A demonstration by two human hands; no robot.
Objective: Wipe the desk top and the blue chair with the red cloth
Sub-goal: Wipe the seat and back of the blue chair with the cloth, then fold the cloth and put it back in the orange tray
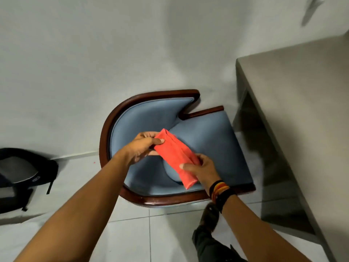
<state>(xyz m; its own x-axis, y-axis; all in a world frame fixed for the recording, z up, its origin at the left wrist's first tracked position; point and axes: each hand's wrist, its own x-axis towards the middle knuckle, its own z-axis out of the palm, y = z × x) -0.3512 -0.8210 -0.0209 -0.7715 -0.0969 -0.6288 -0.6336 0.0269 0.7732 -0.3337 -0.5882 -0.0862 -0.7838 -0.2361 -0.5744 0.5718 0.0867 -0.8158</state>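
The red cloth is folded into a long strip and held in the air above the seat of the blue chair. My left hand pinches its upper left end between thumb and fingers. My right hand grips its lower right part, thumb on top. The chair has blue padding and a curved dark wooden frame, and it stands against the white wall. The grey desk top fills the right side, apart from the chair's front edge.
A black and grey backpack lies on the white tiled floor at the left. My leg and shoe stand just in front of the chair. Dark space under the desk opens to the right of the chair.
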